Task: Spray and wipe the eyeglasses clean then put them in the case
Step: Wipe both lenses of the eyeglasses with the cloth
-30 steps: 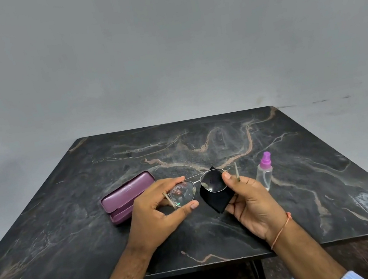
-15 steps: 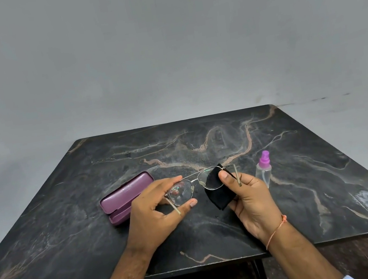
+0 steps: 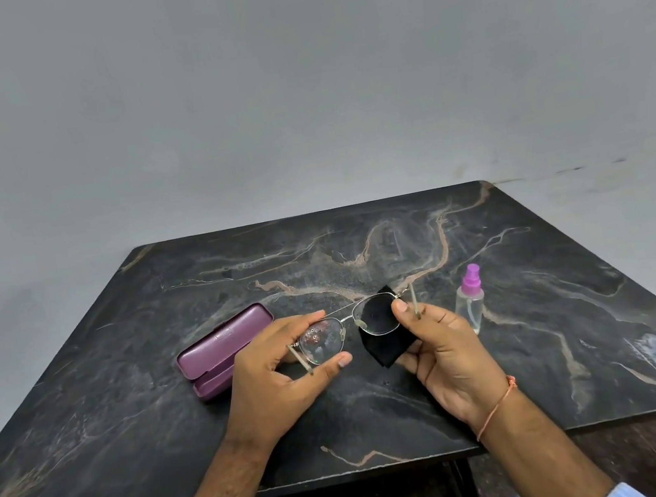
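So you've got the thin metal-framed aviator eyeglasses (image 3: 350, 327) held up just over the dark veined marble table (image 3: 546, 320), long axis running left to right between your two hands. Your left hand (image 3: 279, 380) is curled round the left lens, index finger along the top rim and thumb under it. Your right hand (image 3: 443, 350) has the small black wiping cloth (image 3: 381, 345) wrapped behind the right lens, thumb pressing on the front and the other fingers curled behind the cloth, so it's pinching lens and cloth together.

The bit that matters next: the left lens looks like it's got droplets or smears on it, and it sits well to the left of your cloth hand. I'd guess the cloth has to slide across the bridge.

The purple hard clamshell glasses case (image 3: 222, 350) lies on the table just behind your left hand, lid mostly down, so that hand's nearer for the put-away. The clear spray bottle with the pink nozzle (image 3: 472, 302) stands beside your right hand.
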Motion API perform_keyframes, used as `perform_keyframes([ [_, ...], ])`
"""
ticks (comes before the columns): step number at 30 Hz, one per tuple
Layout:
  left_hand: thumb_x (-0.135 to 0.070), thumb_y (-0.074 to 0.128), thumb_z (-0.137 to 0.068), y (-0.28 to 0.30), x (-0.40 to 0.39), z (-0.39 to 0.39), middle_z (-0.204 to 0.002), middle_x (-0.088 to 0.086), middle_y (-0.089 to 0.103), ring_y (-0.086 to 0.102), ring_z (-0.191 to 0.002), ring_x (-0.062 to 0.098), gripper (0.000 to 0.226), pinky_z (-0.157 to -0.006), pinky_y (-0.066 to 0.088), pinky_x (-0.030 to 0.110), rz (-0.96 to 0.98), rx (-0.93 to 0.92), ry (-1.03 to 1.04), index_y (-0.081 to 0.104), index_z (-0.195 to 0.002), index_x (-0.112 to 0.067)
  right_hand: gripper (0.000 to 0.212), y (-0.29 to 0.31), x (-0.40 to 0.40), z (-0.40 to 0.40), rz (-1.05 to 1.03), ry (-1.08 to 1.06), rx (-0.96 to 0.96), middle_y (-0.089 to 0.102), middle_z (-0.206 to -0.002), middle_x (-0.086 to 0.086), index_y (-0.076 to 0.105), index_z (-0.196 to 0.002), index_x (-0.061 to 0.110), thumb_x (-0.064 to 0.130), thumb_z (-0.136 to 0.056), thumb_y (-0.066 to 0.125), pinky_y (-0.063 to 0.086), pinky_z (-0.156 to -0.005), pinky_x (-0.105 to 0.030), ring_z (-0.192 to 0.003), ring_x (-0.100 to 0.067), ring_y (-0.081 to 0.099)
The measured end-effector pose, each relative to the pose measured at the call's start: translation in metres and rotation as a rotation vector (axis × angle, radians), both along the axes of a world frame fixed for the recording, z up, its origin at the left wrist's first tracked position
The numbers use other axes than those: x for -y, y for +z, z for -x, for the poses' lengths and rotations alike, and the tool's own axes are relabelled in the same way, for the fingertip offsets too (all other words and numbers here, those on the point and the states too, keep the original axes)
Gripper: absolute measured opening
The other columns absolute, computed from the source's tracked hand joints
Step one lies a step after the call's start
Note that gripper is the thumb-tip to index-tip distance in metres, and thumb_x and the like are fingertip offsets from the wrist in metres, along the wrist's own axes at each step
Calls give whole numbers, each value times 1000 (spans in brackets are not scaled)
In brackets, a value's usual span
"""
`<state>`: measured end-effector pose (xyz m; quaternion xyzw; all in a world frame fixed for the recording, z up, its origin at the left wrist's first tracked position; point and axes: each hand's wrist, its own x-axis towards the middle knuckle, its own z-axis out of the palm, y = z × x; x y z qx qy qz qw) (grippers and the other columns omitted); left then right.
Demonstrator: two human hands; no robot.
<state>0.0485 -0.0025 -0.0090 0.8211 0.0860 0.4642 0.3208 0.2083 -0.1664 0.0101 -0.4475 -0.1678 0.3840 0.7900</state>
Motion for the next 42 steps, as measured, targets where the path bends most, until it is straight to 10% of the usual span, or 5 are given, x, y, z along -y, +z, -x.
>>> perform_keyframes([
  [15,-31,98,-76,-1,-1,1,-121,-12,80,78,-110,10,58,-89,62,19,43,-1,-21,80,-129,-18,34,0,-1,1,-38,44,-42,72,-126,-31,75,-114,-1,21,-87,74,62,-92,-44,-100,-30,79],
  [28,-15,102,-72,-2,-1,-1,-125,-8,77,75,-112,6,72,-89,57,10,15,14,-33,74,-139,-18,24,3,-1,4,-5,8,-5,80,-110,-24,85,-93,7,16,-99,64,67,-72,-34,-91,-28,82],
  [42,-23,102,-73,-3,-6,1,-126,-11,76,75,-115,17,61,-85,65,28,-13,-6,12,80,-129,-22,24,3,-2,3,-40,-21,-53,79,-113,-25,83,-99,6,23,-97,65,67,-76,-36,-92,-28,81],
])
